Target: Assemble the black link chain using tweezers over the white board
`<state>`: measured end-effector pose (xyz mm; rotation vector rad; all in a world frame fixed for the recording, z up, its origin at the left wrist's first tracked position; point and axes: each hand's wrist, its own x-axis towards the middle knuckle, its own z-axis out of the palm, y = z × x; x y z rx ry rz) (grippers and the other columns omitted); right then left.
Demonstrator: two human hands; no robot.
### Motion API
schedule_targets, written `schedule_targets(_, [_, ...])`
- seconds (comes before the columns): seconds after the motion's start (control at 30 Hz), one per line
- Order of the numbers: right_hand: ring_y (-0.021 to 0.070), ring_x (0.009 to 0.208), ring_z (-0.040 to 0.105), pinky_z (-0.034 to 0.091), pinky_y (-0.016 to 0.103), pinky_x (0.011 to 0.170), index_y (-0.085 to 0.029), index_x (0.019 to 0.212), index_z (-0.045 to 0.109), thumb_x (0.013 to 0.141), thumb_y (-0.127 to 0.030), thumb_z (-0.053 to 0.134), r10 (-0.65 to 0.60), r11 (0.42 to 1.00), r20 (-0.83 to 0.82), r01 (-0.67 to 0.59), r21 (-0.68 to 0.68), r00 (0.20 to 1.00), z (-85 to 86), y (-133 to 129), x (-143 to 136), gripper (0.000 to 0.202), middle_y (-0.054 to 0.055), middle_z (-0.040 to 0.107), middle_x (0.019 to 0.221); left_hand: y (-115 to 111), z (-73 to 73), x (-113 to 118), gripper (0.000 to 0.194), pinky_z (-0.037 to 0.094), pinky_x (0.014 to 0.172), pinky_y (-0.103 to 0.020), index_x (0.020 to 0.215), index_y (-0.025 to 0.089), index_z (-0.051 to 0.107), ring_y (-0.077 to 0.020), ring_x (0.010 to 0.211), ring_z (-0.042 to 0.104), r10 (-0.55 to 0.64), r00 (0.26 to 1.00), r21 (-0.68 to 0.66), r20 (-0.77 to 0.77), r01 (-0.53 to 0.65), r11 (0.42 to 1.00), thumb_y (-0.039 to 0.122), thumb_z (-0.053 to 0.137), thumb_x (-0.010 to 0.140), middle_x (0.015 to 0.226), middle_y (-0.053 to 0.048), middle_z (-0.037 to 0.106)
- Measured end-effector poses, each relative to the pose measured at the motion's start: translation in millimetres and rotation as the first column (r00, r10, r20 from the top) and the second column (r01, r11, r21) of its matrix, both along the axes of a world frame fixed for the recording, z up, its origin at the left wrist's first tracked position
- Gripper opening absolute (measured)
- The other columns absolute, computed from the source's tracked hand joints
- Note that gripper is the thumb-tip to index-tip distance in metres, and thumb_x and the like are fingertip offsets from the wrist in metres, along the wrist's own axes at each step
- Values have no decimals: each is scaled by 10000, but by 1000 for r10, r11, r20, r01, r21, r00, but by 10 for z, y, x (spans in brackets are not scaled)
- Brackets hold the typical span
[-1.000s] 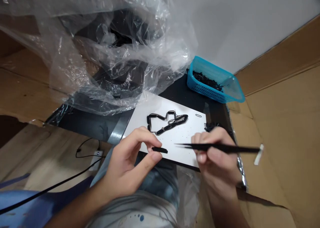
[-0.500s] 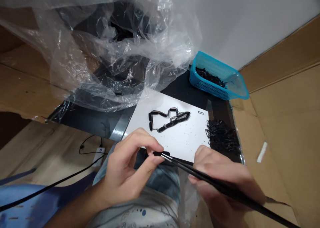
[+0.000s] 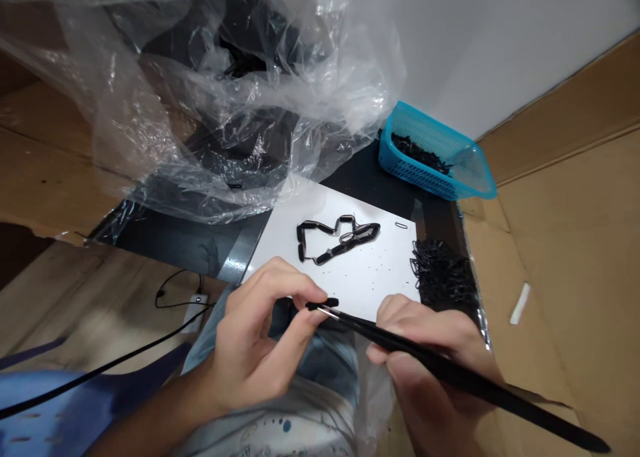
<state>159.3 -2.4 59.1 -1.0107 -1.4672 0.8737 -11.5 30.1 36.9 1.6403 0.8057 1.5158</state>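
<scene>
Between the thumb and forefinger of my left hand (image 3: 270,330) is a small black oblong piece (image 3: 330,302), held just above the near edge of a white sheet (image 3: 385,250). My right hand (image 3: 435,357) grips black tweezers (image 3: 400,343) with silver tips. Those tips touch the black piece beside my left fingertips; whether they pinch part of it I cannot tell. Beyond my hands, a loop of linked black pieces (image 3: 333,250) lies on the sheet. A single thin black oval loop (image 3: 401,225) rests near the sheet's right corner, and tiny black specks are scattered about.
Right of the sheet sits a heap of black loops (image 3: 443,273). A blue plastic basket (image 3: 435,183) holding black pieces stands behind. Crumpled clear plastic (image 3: 260,137) covers the back left of the black table (image 3: 170,237). Cardboard (image 3: 565,243) borders the right side. A cable (image 3: 110,367) crosses lower left.
My right hand and the tweezers have shifted slightly left, with the tips now nearer my left fingertips. My left hand stays nearly still, holding the black piece.
</scene>
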Motion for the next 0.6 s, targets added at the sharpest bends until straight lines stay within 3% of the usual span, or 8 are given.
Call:
schedule_targets(0.1, [116, 485, 481, 404, 258, 494, -264, 892, 636, 834, -203, 604, -57, 998, -211, 53, -27, 976, -66, 28, -126, 90, -36, 591, 580, -14, -1, 23, 232, 401, 627, -243, 985, 165, 577, -120, 731, 488, 1, 1000, -19, 28, 0, 1000, -2, 574, 824, 796, -11, 538])
schedule_targets(0.17, [101, 465, 459, 396, 227, 485, -254, 827, 641, 813, -195, 607, -90, 991, -383, 43, -129, 919, -89, 70, -216, 69, -53, 553, 517, -30, 16, 42, 191, 401, 611, -234, 959, 175, 574, -117, 715, 486, -19, 998, -80, 67, 25, 996, 23, 563, 844, 781, -7, 529])
schedule_targets(0.27, [83, 422, 368, 347, 175, 446, -231, 712, 626, 776, -214, 594, -130, 959, -612, -58, -276, 780, -101, 137, -331, 74, -73, 436, 413, -64, 47, 74, 119, 410, 600, -215, 908, 188, 568, -111, 697, 487, -46, 989, -196, 143, 74, 978, 75, 556, 875, 753, 0, 512])
schedule_targets(0.4, [80, 416, 270, 336, 158, 459, -210, 610, 538, 740, -239, 572, -190, 894, -738, -196, -402, 647, -110, 197, -407, 137, -88, 323, 371, -90, 55, 115, 63, 399, 562, -206, 886, 192, 573, -111, 677, 501, -75, 972, -290, 222, 139, 947, 131, 558, 898, 746, -7, 525])
schedule_targets(0.5, [81, 406, 245, 312, 157, 437, -207, 604, 497, 755, -246, 560, -150, 908, -744, -207, -364, 652, -128, 207, -387, 167, -91, 279, 375, -78, 43, 129, 56, 392, 541, -215, 870, 189, 577, -119, 656, 506, -69, 971, -293, 230, 136, 946, 139, 567, 894, 730, -13, 529])
schedule_targets(0.6, [85, 409, 300, 309, 175, 426, -223, 717, 570, 815, -240, 570, -73, 974, -623, -77, -211, 779, -151, 152, -305, 99, -81, 369, 414, -60, 31, 121, 76, 402, 554, -224, 872, 189, 585, -124, 657, 500, -29, 985, -252, 171, 72, 965, 113, 580, 873, 718, -10, 522])
